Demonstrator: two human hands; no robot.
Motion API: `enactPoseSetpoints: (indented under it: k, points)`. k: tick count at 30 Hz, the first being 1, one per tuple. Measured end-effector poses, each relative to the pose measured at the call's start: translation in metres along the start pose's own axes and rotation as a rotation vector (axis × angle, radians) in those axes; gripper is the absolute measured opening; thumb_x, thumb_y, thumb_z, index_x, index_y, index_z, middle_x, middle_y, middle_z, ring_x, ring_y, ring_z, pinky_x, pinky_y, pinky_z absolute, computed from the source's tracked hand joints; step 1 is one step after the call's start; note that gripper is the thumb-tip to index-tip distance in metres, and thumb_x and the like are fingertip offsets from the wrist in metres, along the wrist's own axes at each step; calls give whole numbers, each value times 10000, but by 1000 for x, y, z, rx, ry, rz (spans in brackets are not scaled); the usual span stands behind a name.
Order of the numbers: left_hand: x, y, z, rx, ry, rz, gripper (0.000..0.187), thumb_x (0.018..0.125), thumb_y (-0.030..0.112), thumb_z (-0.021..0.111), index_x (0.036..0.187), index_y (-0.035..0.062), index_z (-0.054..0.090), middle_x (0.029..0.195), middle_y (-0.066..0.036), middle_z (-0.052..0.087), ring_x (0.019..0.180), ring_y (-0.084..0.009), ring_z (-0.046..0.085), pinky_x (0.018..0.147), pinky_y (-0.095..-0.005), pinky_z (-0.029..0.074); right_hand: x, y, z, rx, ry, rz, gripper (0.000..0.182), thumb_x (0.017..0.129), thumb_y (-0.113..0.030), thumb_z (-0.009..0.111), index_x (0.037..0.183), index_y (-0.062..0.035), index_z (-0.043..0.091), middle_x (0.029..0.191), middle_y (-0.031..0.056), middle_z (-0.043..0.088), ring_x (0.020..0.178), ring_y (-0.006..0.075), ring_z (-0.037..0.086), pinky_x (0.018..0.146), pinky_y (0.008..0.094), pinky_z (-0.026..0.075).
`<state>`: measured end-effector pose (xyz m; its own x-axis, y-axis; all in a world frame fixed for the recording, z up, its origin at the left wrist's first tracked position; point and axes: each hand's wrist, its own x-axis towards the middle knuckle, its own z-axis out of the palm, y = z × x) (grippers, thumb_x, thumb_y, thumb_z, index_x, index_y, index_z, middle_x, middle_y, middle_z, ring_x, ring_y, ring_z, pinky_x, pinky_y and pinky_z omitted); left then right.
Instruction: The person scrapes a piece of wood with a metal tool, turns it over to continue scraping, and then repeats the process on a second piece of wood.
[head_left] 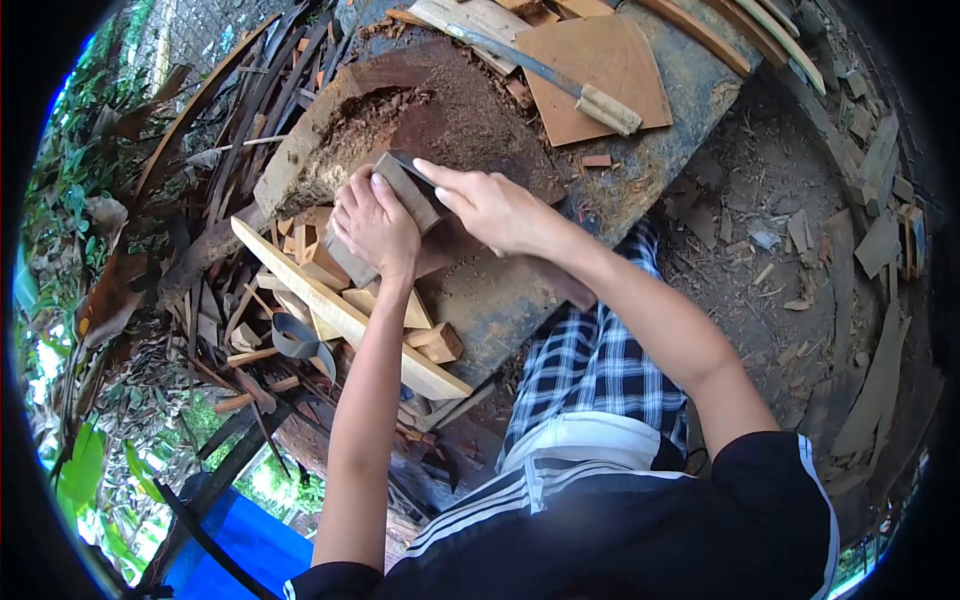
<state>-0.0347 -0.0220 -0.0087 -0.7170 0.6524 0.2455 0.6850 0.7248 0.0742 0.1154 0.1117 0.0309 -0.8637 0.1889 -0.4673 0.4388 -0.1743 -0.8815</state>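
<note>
Writing: none readable anywhere.
Block: dark grey-brown rectangular wooden block (405, 190), tilted, resting on reddish sawdust-covered wooden slab (470, 110), centre of scene.
Left hand (375, 225): clenched around block's near-left end.
Right hand (490, 205): grasping block's right side, forefinger stretched along top.
Far right: long-bladed knife with pale wooden handle (585, 95) on brown board (610, 55).

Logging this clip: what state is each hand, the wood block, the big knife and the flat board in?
left hand: closed around the wood block's lower end
right hand: pressed on the block's upper end
wood block: tilted, held on the stump
stump: top covered in sawdust
knife: lying unused on the flat board
flat board: lying flat
</note>
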Motion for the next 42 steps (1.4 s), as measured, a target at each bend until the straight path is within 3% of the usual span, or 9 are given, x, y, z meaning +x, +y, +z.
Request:
enactPoseSetpoints:
  k: [2,4,9,12,16,17,24,28,42]
  points:
    - [2,5,-5,-12,-15,-10,293,1027,305,407,1182,140,593,1128,-85,602,1094,-307,543,999,-446,356,0,-6,-8,-2,-39,29,458,1026,-221,393,1469,-119,446,1243,296,594,1119,416,622,955,501,503]
    - [2,5,-5,-10,-34,-24,301,1029,307,406,1188,132,594,1135,-86,603,1101,-311,542,1006,-451,352,0,16,12,-57,193,-327,461,1025,-234,398,1468,-115,446,1251,271,599,1145,427,600,984,503,478]
    - [1,6,-3,-15,-3,-30,288,1017,329,425,1152,155,611,1077,-65,596,1074,-290,551,1036,-457,335,14,16,8,-22,70,-84,470,1026,-269,401,1475,-136,440,1269,268,587,1153,454,573,997,500,474]
    - [2,4,-1,-31,19,-14,279,1020,316,425,1148,152,612,1073,-69,598,1053,-296,553,1029,-457,338,19,32,23,-12,247,-325,472,1026,-272,400,1478,-139,434,1263,268,591,1144,457,577,990,509,477]
    - [1,7,-4,-28,-17,-41,282,1017,319,426,1155,159,613,1087,-63,599,1069,-289,554,1043,-454,332,6,26,19,-29,233,-309,475,1022,-268,406,1475,-129,436,1252,269,596,1122,459,589,979,513,485]
    - [-2,7,-4,-29,-18,-46,282,1017,319,426,1155,159,613,1087,-63,599,1069,-289,554,1043,-454,332,6,10,6,-37,111,-117,471,1023,-266,405,1473,-131,440,1228,274,605,1107,466,593,970,516,491]
    - [1,3,0,-29,13,-22,275,1020,311,425,1148,154,612,1093,-71,596,1064,-295,547,1037,-464,328,9,37,27,-33,231,-273,468,1022,-254,408,1474,-136,438,1209,274,615,1093,471,597,959,519,493]
    - [3,5,-3,-33,11,-17,278,1016,317,427,1140,148,609,1079,-70,591,1074,-293,540,1047,-463,319,23,9,6,-30,116,-112,467,1025,-260,407,1477,-144,438,1235,276,605,1116,471,590,966,515,490]
    - [2,6,-3,-10,-28,-22,320,1034,327,409,1176,120,607,1128,-87,601,1079,-309,549,991,-448,363,-12,48,33,-6,222,-267,476,1030,-254,393,1493,-144,413,1292,254,585,1139,460,580,991,527,478]
